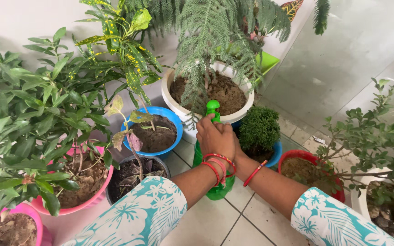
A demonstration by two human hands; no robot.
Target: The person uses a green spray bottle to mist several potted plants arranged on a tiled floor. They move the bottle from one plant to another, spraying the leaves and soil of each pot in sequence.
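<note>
Spray bottle (213, 150) stands on the floor (206, 223) at centre, pots ringed round it. Conifer pot (208, 93) at 12, w/ the bottle's nozzle just in front of its rim. Small shrub pot (260, 134) at 2, just beside the bottle. Pot w/ bare soil (308, 171) at 3, bushy plant (379, 150) beyond it. Seedling pot (153, 132) at 10, dark pot (133, 175) at 9, touching in front of it. Leafy plant's pot (80, 182) further out at 9. Both hands (216, 134) sit on the bottle's top.
</note>
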